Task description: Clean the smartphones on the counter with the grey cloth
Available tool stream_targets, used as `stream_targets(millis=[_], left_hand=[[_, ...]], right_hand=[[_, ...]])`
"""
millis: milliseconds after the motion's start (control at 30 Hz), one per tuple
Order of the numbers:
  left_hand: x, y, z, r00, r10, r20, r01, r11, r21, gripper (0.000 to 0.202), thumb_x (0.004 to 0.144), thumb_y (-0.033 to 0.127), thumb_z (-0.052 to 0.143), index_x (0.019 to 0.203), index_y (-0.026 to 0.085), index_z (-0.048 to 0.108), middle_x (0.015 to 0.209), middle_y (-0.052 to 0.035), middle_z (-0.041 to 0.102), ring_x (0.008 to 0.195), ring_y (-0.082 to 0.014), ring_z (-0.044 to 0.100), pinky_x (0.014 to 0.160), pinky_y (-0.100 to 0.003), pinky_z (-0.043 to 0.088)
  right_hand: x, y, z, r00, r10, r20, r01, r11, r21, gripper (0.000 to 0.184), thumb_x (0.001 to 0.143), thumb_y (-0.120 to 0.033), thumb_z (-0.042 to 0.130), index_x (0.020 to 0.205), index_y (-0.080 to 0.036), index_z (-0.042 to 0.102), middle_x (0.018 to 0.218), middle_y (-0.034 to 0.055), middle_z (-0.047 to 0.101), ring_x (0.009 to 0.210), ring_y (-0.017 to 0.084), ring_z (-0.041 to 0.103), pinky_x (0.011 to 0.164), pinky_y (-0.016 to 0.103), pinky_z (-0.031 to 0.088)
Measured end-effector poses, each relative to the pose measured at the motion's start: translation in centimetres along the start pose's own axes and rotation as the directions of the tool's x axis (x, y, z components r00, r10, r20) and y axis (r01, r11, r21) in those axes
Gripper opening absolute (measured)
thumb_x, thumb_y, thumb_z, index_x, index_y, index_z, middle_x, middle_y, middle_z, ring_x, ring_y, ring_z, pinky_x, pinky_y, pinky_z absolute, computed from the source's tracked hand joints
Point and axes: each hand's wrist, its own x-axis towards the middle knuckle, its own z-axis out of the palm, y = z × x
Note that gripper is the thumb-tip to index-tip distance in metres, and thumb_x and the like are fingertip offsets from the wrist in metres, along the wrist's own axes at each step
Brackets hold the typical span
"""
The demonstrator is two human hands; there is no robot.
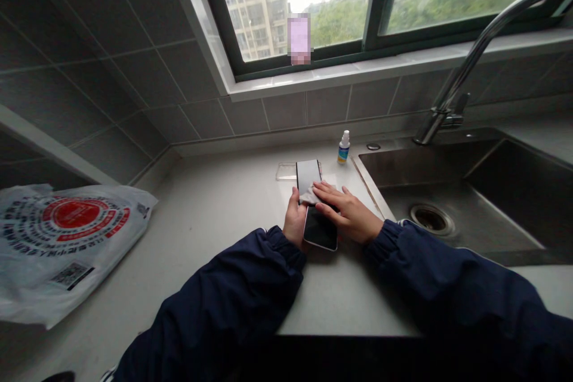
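My left hand [295,221] grips the left edge of a dark-screened smartphone [320,230], just above the counter. With fingers nearly straight, my right hand [351,213] presses a crumpled white tissue [308,196] against the phone's upper end. Just beyond lies a second phone-like device with a pale screen [308,172], its near end hidden by the tissue. A clear phone case [285,172] shows beside and partly behind that device. Farther back, a small white bottle with a blue and yellow label [344,149] stands upright near the sink.
The pale counter [215,209] stretches to the left, where a printed white plastic bag [76,239] lies. On the right is a steel sink [483,191] with a curved faucet [465,65]. A small round metal piece [373,146] sits behind the bottle. A window rises above the tiled wall.
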Motion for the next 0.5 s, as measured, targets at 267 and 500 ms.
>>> stream_targets(millis=[267, 500], left_hand=[[0.3, -0.3, -0.7, 1.000, 0.027, -0.009, -0.027, 0.998, -0.056, 0.077, 0.102, 0.070, 0.030, 0.146, 0.013, 0.057, 0.127, -0.0180, 0.071, 0.132, -0.0337, 0.063, 0.121, -0.048, 0.040], [0.7, -0.4, -1.6, 0.996, 0.036, -0.080, -0.043, 0.995, -0.089, 0.084, 0.096, 0.078, 0.039, 0.128, 0.005, 0.066, 0.107, -0.0215, 0.074, 0.119, -0.0373, 0.069, 0.114, -0.049, 0.048]], right_hand=[[-0.5, -0.9, -0.1, 0.992, -0.112, 0.056, 0.110, 0.994, 0.026, 0.062, 0.105, -0.051, 0.053, 0.163, -0.032, 0.041, 0.169, 0.0109, 0.037, 0.160, 0.037, 0.028, 0.124, 0.076, 0.017], [-0.8, -2.2, -0.2, 0.969, -0.224, 0.105, 0.219, 0.974, 0.058, 0.048, 0.105, -0.044, 0.056, 0.151, -0.031, 0.059, 0.159, 0.0109, 0.053, 0.153, 0.037, 0.041, 0.126, 0.073, 0.011]])
